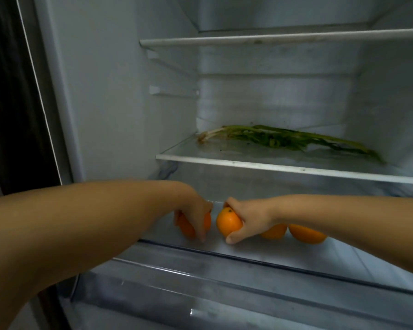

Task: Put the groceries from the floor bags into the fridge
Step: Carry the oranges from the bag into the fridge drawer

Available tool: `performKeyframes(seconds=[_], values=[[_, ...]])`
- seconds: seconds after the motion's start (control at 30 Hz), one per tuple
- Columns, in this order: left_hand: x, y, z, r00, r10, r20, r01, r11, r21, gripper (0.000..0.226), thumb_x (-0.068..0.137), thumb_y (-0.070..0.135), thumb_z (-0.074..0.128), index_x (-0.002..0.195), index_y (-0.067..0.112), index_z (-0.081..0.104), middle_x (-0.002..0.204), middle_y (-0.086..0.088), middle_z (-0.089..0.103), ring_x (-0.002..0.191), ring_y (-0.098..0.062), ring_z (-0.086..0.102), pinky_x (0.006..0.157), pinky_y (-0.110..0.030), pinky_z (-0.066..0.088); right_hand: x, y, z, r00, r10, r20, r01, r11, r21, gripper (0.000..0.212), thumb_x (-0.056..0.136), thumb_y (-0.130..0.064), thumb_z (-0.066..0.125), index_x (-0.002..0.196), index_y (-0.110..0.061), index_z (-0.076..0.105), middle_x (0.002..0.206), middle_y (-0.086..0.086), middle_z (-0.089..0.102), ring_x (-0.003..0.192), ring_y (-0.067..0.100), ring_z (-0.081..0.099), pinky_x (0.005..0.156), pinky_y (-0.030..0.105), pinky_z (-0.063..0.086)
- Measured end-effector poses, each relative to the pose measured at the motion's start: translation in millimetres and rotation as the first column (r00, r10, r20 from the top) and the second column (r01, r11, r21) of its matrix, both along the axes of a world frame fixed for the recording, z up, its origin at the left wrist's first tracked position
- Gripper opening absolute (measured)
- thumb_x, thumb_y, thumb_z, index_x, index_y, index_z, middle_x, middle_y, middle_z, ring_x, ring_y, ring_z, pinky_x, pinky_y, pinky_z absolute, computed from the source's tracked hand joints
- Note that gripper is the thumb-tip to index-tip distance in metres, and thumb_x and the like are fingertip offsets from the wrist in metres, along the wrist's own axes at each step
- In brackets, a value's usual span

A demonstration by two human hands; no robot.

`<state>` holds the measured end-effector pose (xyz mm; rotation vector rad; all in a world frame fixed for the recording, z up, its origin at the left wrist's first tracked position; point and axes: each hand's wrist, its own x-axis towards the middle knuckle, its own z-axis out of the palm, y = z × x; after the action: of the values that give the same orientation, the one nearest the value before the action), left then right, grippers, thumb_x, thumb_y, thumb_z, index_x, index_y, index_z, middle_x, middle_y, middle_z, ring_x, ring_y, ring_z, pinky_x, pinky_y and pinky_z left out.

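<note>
Left hand (pixel 196 210): fingers curled over round orange fruit (pixel 188 228) at lower glass shelf (pixel 296 257) left end. Right hand (pixel 250 220): fingers gripping second orange (pixel 227 222) beside it.

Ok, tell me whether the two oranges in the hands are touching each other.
Apart. The head view shows a pale strip of shelf between the left hand's orange and the right hand's orange.
</note>
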<state>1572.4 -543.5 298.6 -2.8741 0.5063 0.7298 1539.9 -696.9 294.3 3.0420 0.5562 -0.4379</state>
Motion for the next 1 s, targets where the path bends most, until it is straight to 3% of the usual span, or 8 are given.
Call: performKeyframes(seconds=[0.1,0.17,0.33,0.47,0.57,0.67,0.9,1.0], values=[[-7,-4,19,1.000,-0.013,0.010,0.013,1.000,-0.008,0.090,0.079,0.044,0.070,0.148,0.020,0.017,0.151,-0.006,0.025,0.132,-0.031,0.038,0.095,-0.045,0.048,-8,6,17,1.000,0.023,-0.022,-0.023,1.000,0.003,0.097,0.080,-0.058,0.063,0.151,-0.023,0.007,0.152,0.005,0.031,0.134,0.024,0.039,0.108,0.034,0.035],[-13,-6,38,0.999,-0.032,0.030,0.034,0.999,-0.039,0.083,0.082,0.046,0.067,0.147,0.018,0.023,0.151,-0.005,0.026,0.135,-0.028,0.035,0.099,-0.043,0.046,-17,10,35,1.000,0.023,-0.012,-0.023,1.000,-0.011,0.095,0.082,-0.057,0.061,0.151,-0.021,0.006,0.155,0.005,0.025,0.139,0.023,0.033,0.111,0.033,0.031],[-40,5,87,0.996,-0.014,0.083,0.024,0.993,-0.114,0.053,0.086,0.037,0.065,0.130,0.014,0.046,0.119,-0.009,0.053,0.106,-0.020,0.052,0.083,-0.035,0.050,-53,17,83,0.999,-0.034,0.032,0.034,0.999,-0.020,0.076,0.087,-0.053,0.056,0.148,-0.020,0.024,0.145,0.006,0.043,0.131,0.022,0.044,0.110,0.034,0.035],[-71,14,114,0.968,-0.043,0.247,0.115,0.952,-0.284,0.028,0.089,0.029,0.062,0.111,0.012,0.060,0.093,-0.006,0.060,0.088,-0.019,0.059,0.058,-0.026,0.050,-94,21,105,0.959,-0.026,0.281,0.009,0.998,0.059,0.046,0.093,-0.041,0.054,0.131,-0.015,0.052,0.123,0.005,0.062,0.109,0.019,0.058,0.088,0.025,0.042],[-99,17,115,0.869,-0.023,0.495,0.226,0.907,-0.355,0.023,0.088,0.026,0.059,0.103,0.009,0.065,0.098,-0.012,0.064,0.086,-0.025,0.061,0.062,-0.029,0.051,-121,19,110,0.884,-0.064,0.462,0.023,0.995,0.094,0.028,0.093,-0.030,0.053,0.112,-0.014,0.066,0.089,0.005,0.069,0.080,0.019,0.063,0.066,0.024,0.044],[-131,23,112,0.688,0.067,0.722,0.339,0.851,-0.402,0.022,0.087,0.027,0.058,0.103,0.013,0.065,0.107,-0.011,0.065,0.099,-0.029,0.060,0.082,-0.034,0.049,-148,17,114,0.819,-0.101,0.564,0.034,0.991,0.128,0.024,0.092,-0.026,0.051,0.105,-0.013,0.068,0.090,0.006,0.070,0.074,0.016,0.059,0.066,0.025,0.041],[-210,53,98,0.623,0.232,0.747,0.348,0.773,-0.531,0.008,0.088,0.032,0.055,0.088,0.024,0.056,0.097,-0.004,0.064,0.093,-0.027,0.060,0.085,-0.038,0.052,-205,20,113,0.647,-0.193,0.738,0.017,0.971,0.239,0.026,0.092,-0.030,0.048,0.105,-0.017,0.066,0.108,0.009,0.067,0.099,0.030,0.058,0.074,0.033,0.045],[-256,65,76,0.586,0.361,0.725,0.329,0.712,-0.620,0.014,0.087,0.030,0.054,0.096,0.020,0.059,0.097,-0.006,0.066,0.088,-0.026,0.061,0.080,-0.037,0.052,-237,35,88,0.558,-0.221,0.800,-0.139,0.925,0.352,0.025,0.091,-0.030,0.049,0.106,-0.017,0.063,0.107,0.007,0.067,0.099,0.030,0.061,0.075,0.036,0.048]])
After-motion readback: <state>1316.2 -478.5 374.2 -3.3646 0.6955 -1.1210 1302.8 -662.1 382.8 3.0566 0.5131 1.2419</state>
